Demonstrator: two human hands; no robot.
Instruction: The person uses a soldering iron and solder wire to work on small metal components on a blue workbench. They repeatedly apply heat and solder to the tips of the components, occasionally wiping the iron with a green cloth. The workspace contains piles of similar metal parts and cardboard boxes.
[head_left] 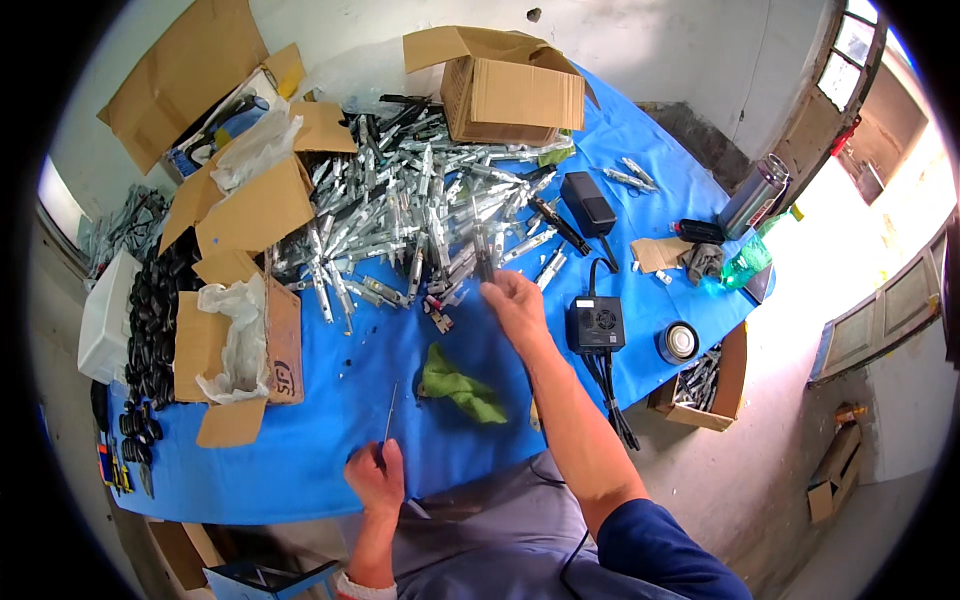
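Observation:
Low on the blue-covered table (330,440), my left hand (375,478) is closed around the handle of a thin tool like a screwdriver; its slim metal shaft (391,408) points up and away. My right hand (517,308) reaches to the front of a large heap of silver metal parts (400,200). Its fingers pinch a slender part (484,255), dark at the lower end and lighter above, somewhat blurred. Between my hands lies a crumpled green cloth (460,388). Small red and white bits (437,314) rest just left of my right hand.
Open cardboard boxes (284,340) stand on the left, another box (525,95) behind the heap. Black handles (160,310) are piled by a white container (108,315). Right are a black charger (597,325), black power brick (588,203), round tin (679,342) and steel flask (755,195).

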